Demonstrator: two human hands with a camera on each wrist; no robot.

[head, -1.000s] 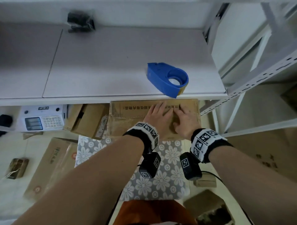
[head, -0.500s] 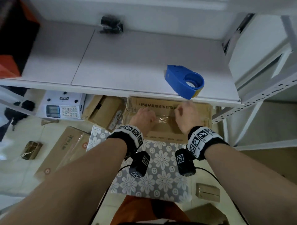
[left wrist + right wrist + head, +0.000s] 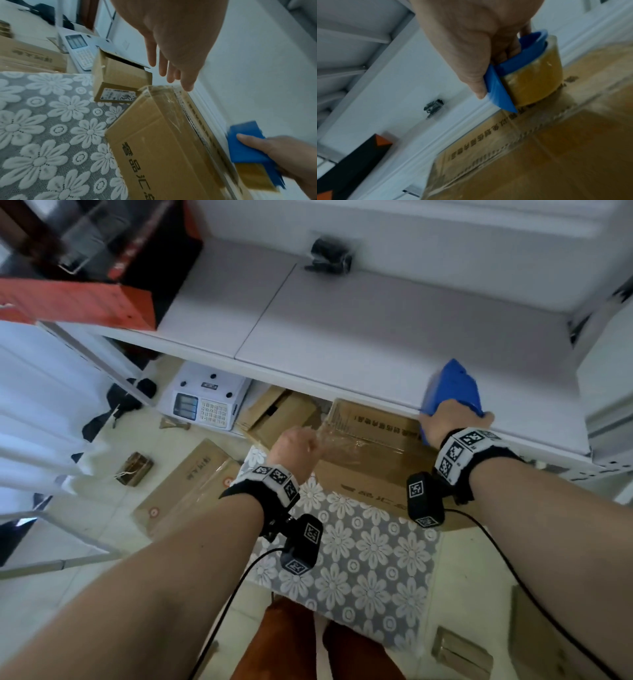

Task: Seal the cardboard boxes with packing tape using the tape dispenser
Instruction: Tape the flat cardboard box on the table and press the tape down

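Observation:
A brown cardboard box (image 3: 370, 460) lies on a flowered cloth below the shelf's front edge, with clear tape along its top seam. My right hand (image 3: 452, 422) grips the blue tape dispenser (image 3: 452, 395) at the shelf edge, above the box's far right part. The right wrist view shows the fingers curled into the dispenser (image 3: 505, 83) with its brownish tape roll (image 3: 536, 75) just over the box (image 3: 539, 155). My left hand (image 3: 298, 446) hovers at the box's left end. Its fingers (image 3: 168, 70) hang straight and hold nothing above the taped corner (image 3: 154, 92).
A white shelf (image 3: 342, 337) runs across the back with a bagged black item (image 3: 329, 256) and an orange-black box (image 3: 85, 302). Below stand a weighing scale (image 3: 205, 398) and a small open carton (image 3: 277, 416). Flat cartons (image 3: 191, 484) lie on the floor left of the cloth (image 3: 370, 559).
My right hand left the box top, rose to the shelf and took hold of the dispenser. My left hand slid to the box's left end and lifted off. The view swung left.

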